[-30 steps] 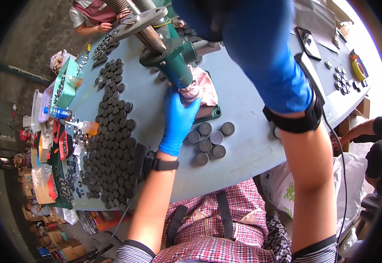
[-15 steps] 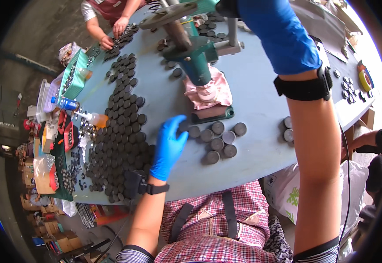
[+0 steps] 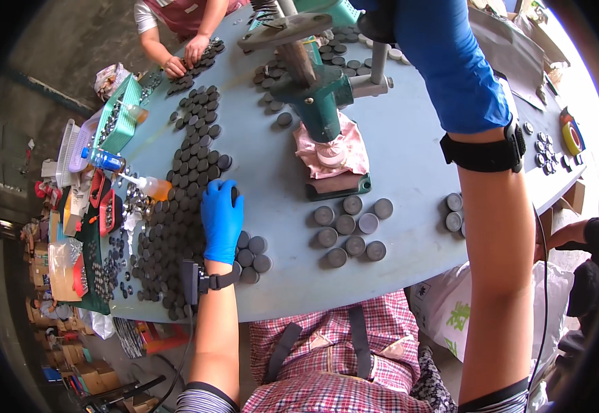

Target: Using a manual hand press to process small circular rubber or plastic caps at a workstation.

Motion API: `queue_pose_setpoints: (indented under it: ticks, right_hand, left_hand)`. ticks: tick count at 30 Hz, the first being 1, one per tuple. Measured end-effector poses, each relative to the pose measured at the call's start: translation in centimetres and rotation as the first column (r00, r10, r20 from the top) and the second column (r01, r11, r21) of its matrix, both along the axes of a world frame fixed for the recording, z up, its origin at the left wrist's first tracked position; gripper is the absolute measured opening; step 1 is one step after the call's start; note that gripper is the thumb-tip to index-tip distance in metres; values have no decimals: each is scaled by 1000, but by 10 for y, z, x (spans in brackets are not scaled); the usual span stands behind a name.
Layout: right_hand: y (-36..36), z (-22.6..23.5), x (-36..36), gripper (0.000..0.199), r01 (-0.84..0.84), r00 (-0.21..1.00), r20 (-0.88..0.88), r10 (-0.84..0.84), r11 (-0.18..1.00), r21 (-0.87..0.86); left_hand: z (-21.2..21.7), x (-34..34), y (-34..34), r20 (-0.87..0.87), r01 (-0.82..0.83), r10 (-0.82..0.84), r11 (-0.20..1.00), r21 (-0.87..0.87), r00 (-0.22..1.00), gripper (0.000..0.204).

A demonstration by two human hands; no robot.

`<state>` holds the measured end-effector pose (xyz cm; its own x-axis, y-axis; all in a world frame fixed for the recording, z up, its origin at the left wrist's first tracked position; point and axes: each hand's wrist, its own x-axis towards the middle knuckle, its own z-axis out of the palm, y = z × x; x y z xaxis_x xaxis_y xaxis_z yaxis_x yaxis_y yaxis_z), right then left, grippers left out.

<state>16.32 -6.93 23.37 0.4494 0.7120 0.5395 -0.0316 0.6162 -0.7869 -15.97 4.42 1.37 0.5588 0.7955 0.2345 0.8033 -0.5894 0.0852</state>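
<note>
My left hand (image 3: 221, 221), in a blue glove, is at the right edge of a large spread of dark round discs (image 3: 186, 237). Its fingers are curled round one dark disc (image 3: 235, 194) at the fingertips. My right hand (image 3: 420, 24), gloved too, reaches up past a green hand press (image 3: 323, 103) at the top edge. Its fingers are out of sight, beside a black part (image 3: 376, 22) of the press. Below the ram, a disc-shaped pink-covered piece (image 3: 330, 155) rests on pink cloth (image 3: 356, 148). Several grey discs (image 3: 345, 224) lie in a loose group before the press base (image 3: 337, 186).
A co-worker's hands (image 3: 186, 58) handle discs at the far left. Green basket (image 3: 122, 120), blue-capped bottle (image 3: 104, 160), orange-tipped squeeze bottle (image 3: 153, 187) and red trays (image 3: 110, 212) line the left edge. Tape roll (image 3: 573, 138) lies far right; a white bag (image 3: 444, 303) is below the table.
My left hand has moved left from the loose group to the dark spread. That group has one more disc at its left side. My right arm has shifted only slightly in the picture.
</note>
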Motion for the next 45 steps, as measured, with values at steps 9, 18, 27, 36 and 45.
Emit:
queue_pose_setpoints:
  ticks: [9, 18, 27, 36, 45]
  right_hand:
    - [8, -3, 10, 59, -50, 999, -19, 51, 999, 3]
    - [18, -7, 13, 48, -209, 974, -51, 219, 966, 151]
    - [14, 3, 11, 47, -80, 976, -197, 95, 994, 79]
    - [-13, -15, -1, 45, -308, 946, -7, 324, 904, 296]
    - [1, -41, 12, 43, -581, 799, 257, 543, 590, 560]
  left_hand:
    - [14, 25, -19, 224, 101, -77, 990, -98, 971, 36]
    - [-10, 120, -30, 656, 424, -235, 894, -143, 717, 38]
    - [-7, 147, -46, 810, 605, -74, 705, -369, 581, 49]
    - [1, 146, -54, 825, 654, -51, 638, -406, 562, 55]
    - [1, 142, -54, 807, 645, -40, 624, -441, 590, 59]
